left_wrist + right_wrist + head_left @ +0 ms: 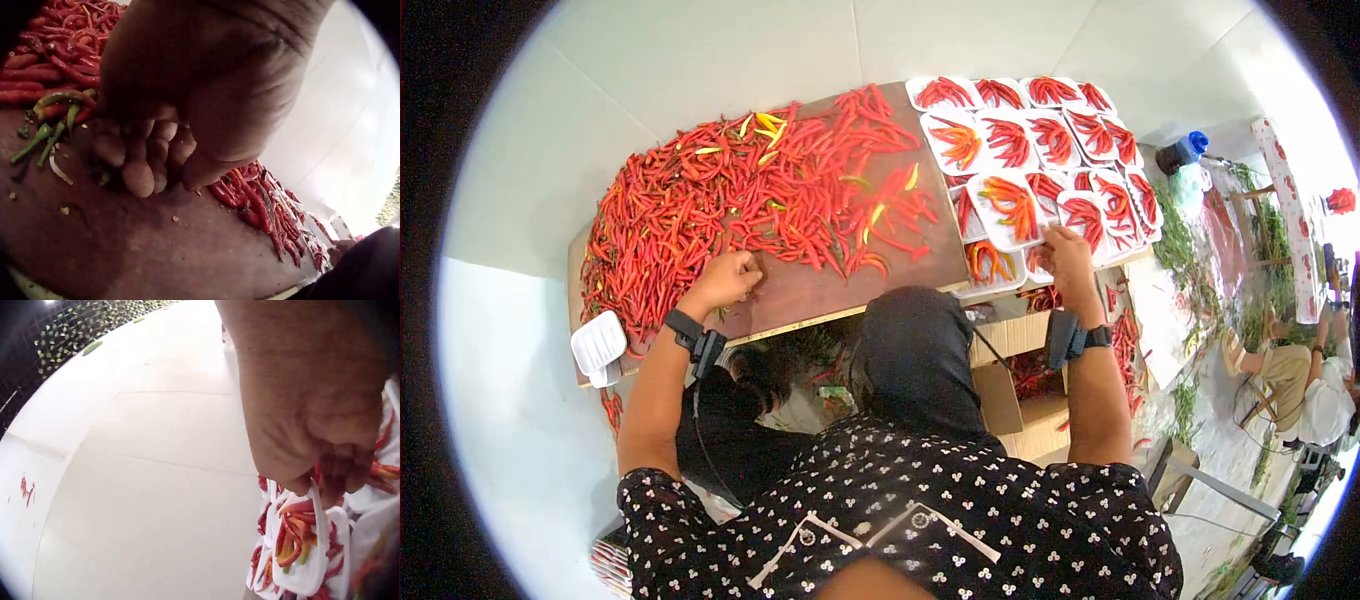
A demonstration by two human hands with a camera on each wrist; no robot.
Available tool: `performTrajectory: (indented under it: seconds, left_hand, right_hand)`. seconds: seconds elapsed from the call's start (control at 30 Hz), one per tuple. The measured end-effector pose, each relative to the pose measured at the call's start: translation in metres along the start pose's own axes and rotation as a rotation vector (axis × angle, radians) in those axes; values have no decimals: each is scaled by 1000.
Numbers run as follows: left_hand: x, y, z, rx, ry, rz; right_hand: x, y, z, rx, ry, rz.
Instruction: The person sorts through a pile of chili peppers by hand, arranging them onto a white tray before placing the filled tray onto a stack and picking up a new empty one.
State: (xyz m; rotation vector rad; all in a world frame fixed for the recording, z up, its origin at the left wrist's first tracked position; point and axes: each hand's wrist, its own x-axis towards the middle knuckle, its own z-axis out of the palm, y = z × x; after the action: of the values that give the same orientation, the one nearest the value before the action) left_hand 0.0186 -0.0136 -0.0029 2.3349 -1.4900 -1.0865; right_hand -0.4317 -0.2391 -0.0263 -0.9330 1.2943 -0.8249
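Observation:
My right hand (1068, 262) pinches the near right edge of a white tray (998, 237) that carries red and orange chillies (1010, 204). In the right wrist view the tray's rim (322, 532) tilts down from the thumb and fingers (303, 485). The tray overlaps other filled trays in the head view. My left hand (728, 280) rests low at the near edge of a big heap of red chillies (690, 215). Its fingers (139, 179) are loosely curled over the brown board (150, 250), with nothing seen held in them.
Rows of chilli-filled trays (977, 132) cover the table's right side. White trays (598, 342) without chillies sit at the left corner. Below the table is a cardboard box (1010, 335). Another person (1285, 385) sits at the far right, and a wall stands behind the table.

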Motion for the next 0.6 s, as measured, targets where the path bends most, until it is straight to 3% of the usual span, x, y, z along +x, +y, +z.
performTrajectory:
  seconds: [0.6]
  left_hand:
    - [0,5,1,-1,21,7]
  right_hand:
    - [-2,37,14,110,-109,84]
